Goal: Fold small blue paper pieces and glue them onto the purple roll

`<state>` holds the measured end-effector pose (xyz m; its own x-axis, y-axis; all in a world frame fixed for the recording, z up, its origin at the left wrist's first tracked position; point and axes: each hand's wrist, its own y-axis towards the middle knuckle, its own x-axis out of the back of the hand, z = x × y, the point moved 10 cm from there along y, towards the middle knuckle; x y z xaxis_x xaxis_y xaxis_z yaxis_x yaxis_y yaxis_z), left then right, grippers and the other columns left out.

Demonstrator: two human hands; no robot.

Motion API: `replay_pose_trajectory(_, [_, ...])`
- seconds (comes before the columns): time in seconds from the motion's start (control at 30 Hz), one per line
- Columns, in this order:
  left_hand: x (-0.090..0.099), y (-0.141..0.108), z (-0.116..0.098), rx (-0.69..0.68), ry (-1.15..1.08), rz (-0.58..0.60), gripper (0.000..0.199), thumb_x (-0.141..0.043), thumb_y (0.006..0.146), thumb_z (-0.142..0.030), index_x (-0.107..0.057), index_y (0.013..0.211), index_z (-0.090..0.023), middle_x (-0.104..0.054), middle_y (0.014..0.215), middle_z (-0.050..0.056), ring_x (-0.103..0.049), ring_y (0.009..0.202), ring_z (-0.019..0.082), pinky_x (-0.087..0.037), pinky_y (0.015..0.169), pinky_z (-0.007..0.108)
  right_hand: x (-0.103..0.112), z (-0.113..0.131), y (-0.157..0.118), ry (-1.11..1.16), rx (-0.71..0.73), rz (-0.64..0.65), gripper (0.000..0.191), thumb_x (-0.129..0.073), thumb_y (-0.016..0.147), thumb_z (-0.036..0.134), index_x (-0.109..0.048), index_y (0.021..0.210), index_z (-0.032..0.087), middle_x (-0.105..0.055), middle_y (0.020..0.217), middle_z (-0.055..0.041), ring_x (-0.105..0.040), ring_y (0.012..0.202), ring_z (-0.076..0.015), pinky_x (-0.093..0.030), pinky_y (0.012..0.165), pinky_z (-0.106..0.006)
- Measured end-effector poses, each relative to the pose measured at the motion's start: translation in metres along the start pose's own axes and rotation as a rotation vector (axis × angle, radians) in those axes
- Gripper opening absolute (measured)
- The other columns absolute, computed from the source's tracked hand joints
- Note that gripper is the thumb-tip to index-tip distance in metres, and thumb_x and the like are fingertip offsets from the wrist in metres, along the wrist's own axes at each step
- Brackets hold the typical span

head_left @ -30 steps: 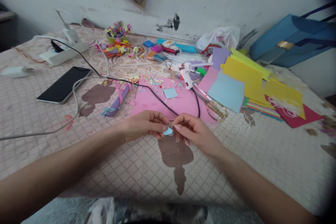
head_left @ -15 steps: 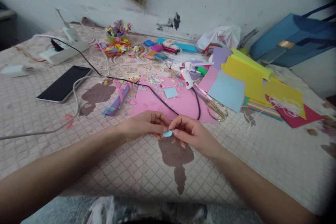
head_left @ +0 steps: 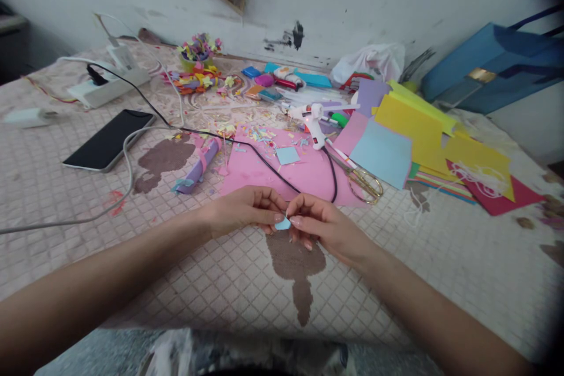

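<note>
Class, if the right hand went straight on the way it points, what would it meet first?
Most likely the small light-blue cutout held by the left hand, with that hand just beyond; the right hand is so close that contact is unclear.

A small, flat, pale-blue piece (head_left: 282, 225), partly hidden, sits pinched in the left hand (head_left: 250, 210), its edge meeting the right hand's (head_left: 325, 221) fingertips.

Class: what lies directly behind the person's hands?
Beyond the left hand and right hand lies a pink sheet, crossed by a black cord. What the hands cover, including part of the sheet's near edge, is hidden.
</note>
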<state>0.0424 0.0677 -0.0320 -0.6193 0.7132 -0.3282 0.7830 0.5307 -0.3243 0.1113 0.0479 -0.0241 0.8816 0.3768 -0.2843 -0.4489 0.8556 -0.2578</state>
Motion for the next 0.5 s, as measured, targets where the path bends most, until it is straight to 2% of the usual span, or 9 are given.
replay_pose_trajectory(0.5, [0.0006,0.0011,0.0000,0.005,0.010,-0.027,0.018,-0.068,0.073,-0.018,-0.059,0.088,-0.012,-0.063,0.077,-0.001,-0.057,0.065,0.007,-0.046,0.061,0.021,0.0001,0.0002,-0.0009,0.000,-0.010,-0.008,0.012,-0.062,0.077,0.020,-0.055,0.085,0.016,-0.055,0.071,0.0020,-0.056,0.058,-0.0072,-0.041,0.042,-0.014])
